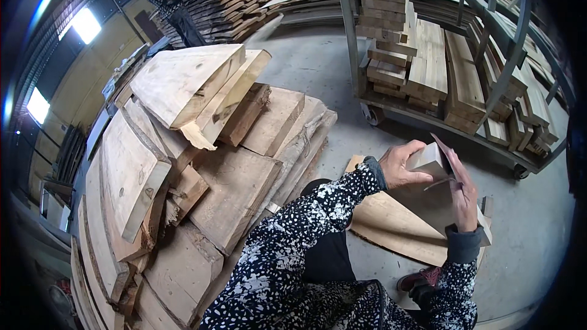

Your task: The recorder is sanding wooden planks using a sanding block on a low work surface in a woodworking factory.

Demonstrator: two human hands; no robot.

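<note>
My left hand (402, 165) is closed around a pale wooden block (430, 158), thumb on the near side. Against the right side of that block lies my right hand (465, 193), its fingers stretched out and held flat; their tips reach up past the block's end. Whether a thin sheet lies between the right hand and the wood, I cannot tell. Below both hands a light board (394, 227) with a dark edge rests low down, partly hidden by my left forearm. Both forearms are in dark, white-speckled sleeves.
A large stack of rough thick planks (235, 177) fills the left, its ends uneven. At upper right stands a wheeled metal rack (354, 43) loaded with cut timber (428, 67). A person (172, 6) stands by a tall lumber pile (235, 0) at the back. My shoe (419, 280) shows below.
</note>
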